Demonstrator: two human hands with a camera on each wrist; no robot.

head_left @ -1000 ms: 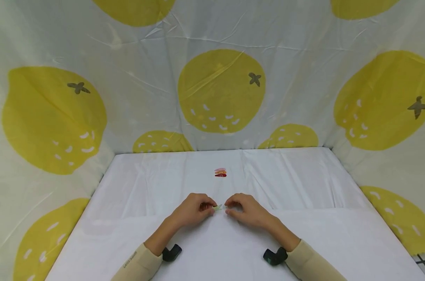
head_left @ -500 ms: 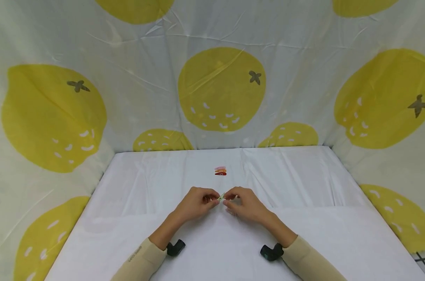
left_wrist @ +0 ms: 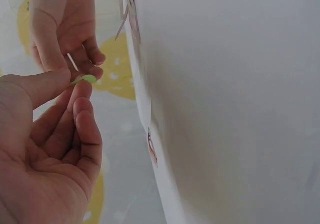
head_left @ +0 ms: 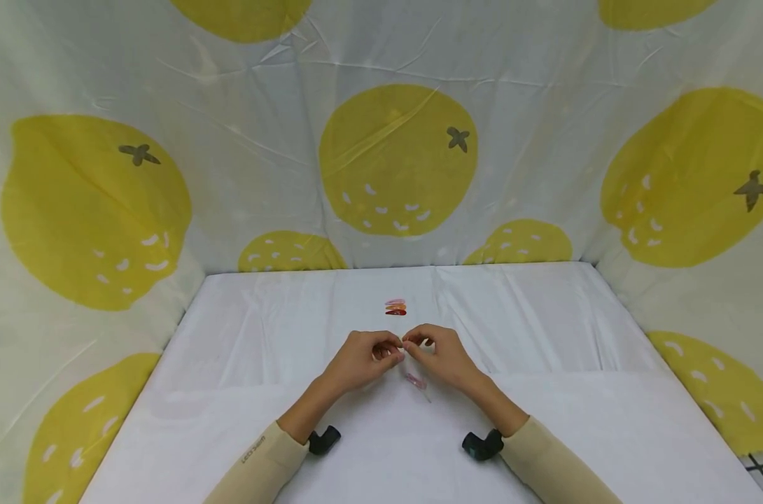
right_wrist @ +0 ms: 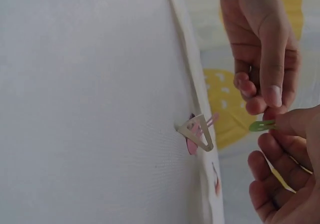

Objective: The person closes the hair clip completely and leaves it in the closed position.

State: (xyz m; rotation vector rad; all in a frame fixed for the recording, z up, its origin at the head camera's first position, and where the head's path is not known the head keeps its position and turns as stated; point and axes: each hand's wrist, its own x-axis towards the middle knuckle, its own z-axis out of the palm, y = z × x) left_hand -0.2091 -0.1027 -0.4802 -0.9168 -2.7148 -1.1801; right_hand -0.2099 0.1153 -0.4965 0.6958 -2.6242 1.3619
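Observation:
In the right wrist view a small green hair clip (right_wrist: 260,126) sticks out from under my right thumb, while my left hand (right_wrist: 265,38) meets it from above. My left hand (head_left: 362,360) and right hand (head_left: 441,357) touch at the fingertips over the white table. Seen from the left wrist, the clip's rounded green end (left_wrist: 89,77) shows between my left thumb and index finger. A pink clip (head_left: 415,381) lies just below the hands, with a pale clip (right_wrist: 207,146) overlapping it in the right wrist view.
Farther back on the white-covered table (head_left: 514,308), pink, orange and red clips (head_left: 395,308) lie stacked in a short column. A cloth with yellow lemons (head_left: 397,161) hangs behind and at the sides. Black devices (head_left: 482,445) sit at both wrists.
Both hands have moved slightly away from the body and closer together. The pink clip near them has come into clearer view, and the green clip is now mostly hidden by the fingers.

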